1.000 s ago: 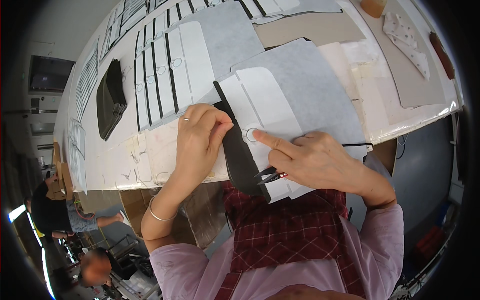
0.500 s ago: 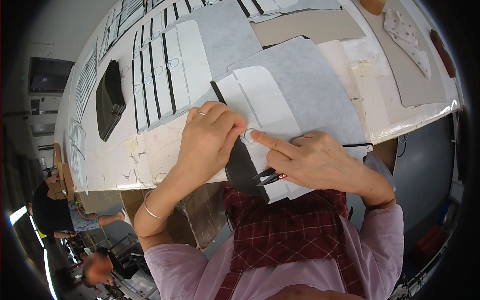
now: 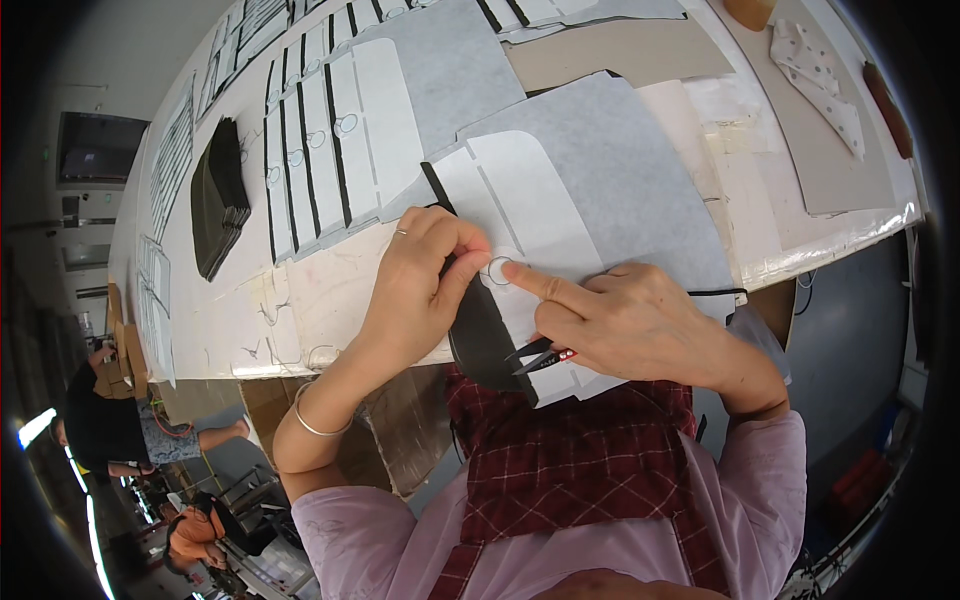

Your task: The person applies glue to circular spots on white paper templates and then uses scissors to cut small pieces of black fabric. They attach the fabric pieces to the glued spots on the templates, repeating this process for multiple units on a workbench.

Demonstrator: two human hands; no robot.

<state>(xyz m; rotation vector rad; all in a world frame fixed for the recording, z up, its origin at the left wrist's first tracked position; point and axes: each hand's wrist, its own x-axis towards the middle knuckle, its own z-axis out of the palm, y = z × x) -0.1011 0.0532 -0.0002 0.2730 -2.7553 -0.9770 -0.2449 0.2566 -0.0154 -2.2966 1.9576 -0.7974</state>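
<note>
Left hand: thumb and index finger pinched together at the left rim of a pale round disc; whether anything thin is held between them cannot be told. Right hand: index finger laid on the disc, other fingers curled about small black snips. The disc lies on a white panel, beside a black flap; the panel rests on the desk, its lower end past the near edge.

Judged risks: the exposed snip blades point across panel and flap; a turn of the right wrist could nick either; the disc has just 1 fingertip on its face; an uneven pull from the left could skew or crease it; the overhanging end lacks support; a brush from the apron could shift the panel; loose threads lie nearby; a dragged sheet could trap them.
</note>
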